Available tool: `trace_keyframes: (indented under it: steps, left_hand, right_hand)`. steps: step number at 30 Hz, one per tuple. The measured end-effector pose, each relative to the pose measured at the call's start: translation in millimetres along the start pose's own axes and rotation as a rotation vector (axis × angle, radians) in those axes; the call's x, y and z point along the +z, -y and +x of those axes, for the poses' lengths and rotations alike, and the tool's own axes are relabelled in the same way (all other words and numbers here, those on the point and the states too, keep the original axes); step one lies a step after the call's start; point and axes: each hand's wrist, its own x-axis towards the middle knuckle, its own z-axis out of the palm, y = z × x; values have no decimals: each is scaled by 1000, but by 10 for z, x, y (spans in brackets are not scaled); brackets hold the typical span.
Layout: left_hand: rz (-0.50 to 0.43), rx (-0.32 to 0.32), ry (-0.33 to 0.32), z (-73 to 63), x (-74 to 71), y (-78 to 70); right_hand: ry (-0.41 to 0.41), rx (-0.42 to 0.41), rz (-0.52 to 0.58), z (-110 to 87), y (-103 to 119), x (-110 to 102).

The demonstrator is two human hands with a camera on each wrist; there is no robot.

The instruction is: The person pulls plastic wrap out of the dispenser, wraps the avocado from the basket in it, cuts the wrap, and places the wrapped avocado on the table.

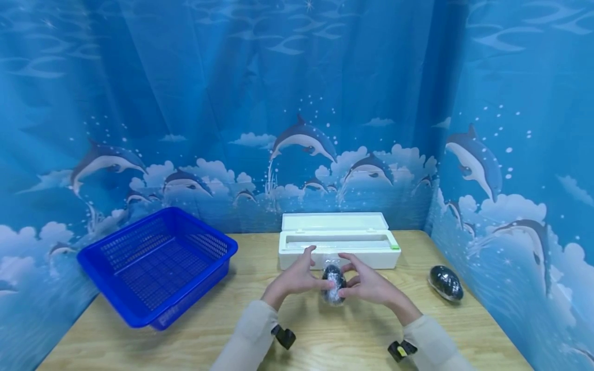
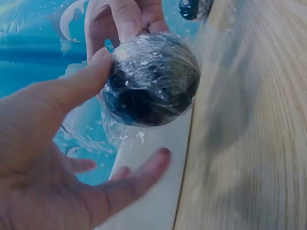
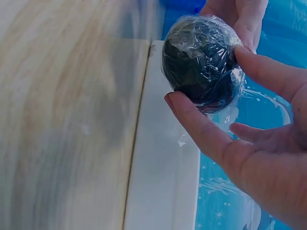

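Observation:
A dark egg-shaped thing wrapped in clear cling film (image 1: 333,285) is held up between both hands, just in front of a long white cling film dispenser (image 1: 336,260). My right hand (image 1: 373,285) pinches it between thumb and fingers, as the right wrist view shows. The left hand (image 1: 297,278) touches its side with the thumb; the other fingers are spread away from it. A loose tail of film (image 3: 225,117) sticks out on the dispenser side. The dispenser's lid (image 1: 334,221) stands raised, and a green piece (image 1: 395,247) sits at its right end.
A blue plastic basket (image 1: 185,291) stands at the left of the wooden table (image 1: 320,345). To the right lies a second dark, film-wrapped oval thing (image 1: 446,283). A dolphin-print curtain (image 1: 241,103) closes off the back and sides.

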Motion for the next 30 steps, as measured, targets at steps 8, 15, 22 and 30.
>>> trace_keyframes:
  steps: [8, 15, 22, 30]
  left_hand:
    - [-137, -47, 145, 18, 9, 93]
    - [-156, -53, 171, 22, 33, 114]
    - [-187, -65, 188, 30, 84, 136]
    - [-189, -35, 153, 67, 101, 126]
  right_hand:
    - [55, 13, 4, 2, -38, 49]
    - [101, 67, 12, 8, -95, 102]
    - [81, 148, 10, 4, -87, 176]
    - [51, 97, 23, 33, -122, 152]
